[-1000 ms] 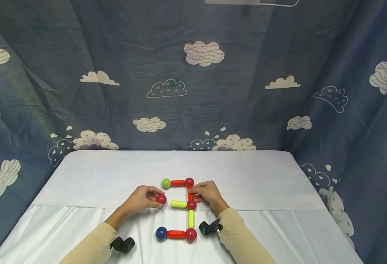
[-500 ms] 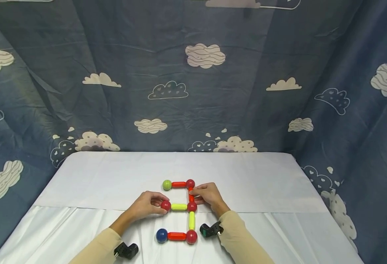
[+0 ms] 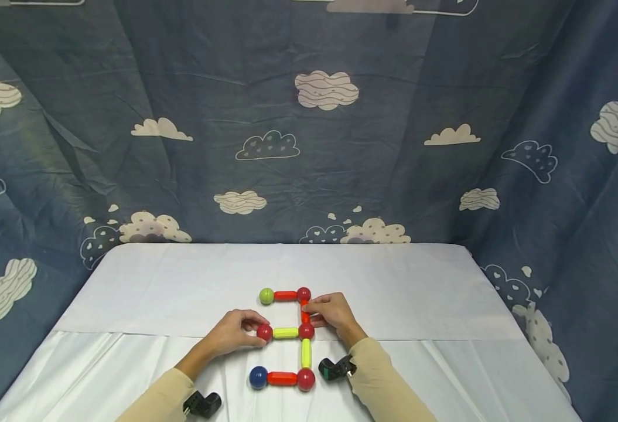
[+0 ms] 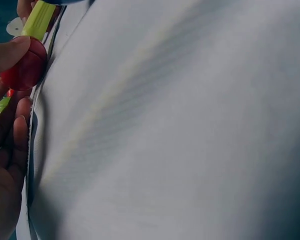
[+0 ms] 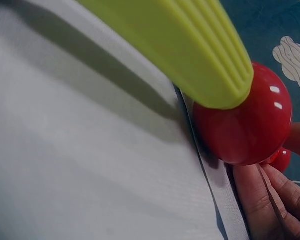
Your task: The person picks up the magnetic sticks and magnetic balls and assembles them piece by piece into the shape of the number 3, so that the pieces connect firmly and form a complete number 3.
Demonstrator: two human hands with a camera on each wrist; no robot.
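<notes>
My left hand (image 3: 232, 333) pinches a red ball (image 3: 264, 333) between thumb and fingers. The ball meets the left end of a yellow-green rod (image 3: 286, 333), whose other end joins a red ball (image 3: 306, 331). On the right side, my right hand (image 3: 337, 316) pinches the upright red rod (image 3: 305, 315) above that joint, partly covering it. Along the top, a green ball (image 3: 266, 296), a red rod (image 3: 286, 295) and a red ball (image 3: 303, 294) form a row. Below run a second yellow-green rod (image 3: 306, 353), a red ball (image 3: 306, 379), a red rod (image 3: 282, 378) and a blue ball (image 3: 258, 377).
A white cloth (image 3: 419, 293) covers the table, with a crease running across it. Behind and at the sides hangs a dark blue curtain (image 3: 382, 176) with cloud prints. Black wrist cameras sit on both sleeves.
My left hand has brought its red ball rightward and slightly nearer, up against the free end of the middle yellow-green rod. The right hand has kept its grip on the red rod.
</notes>
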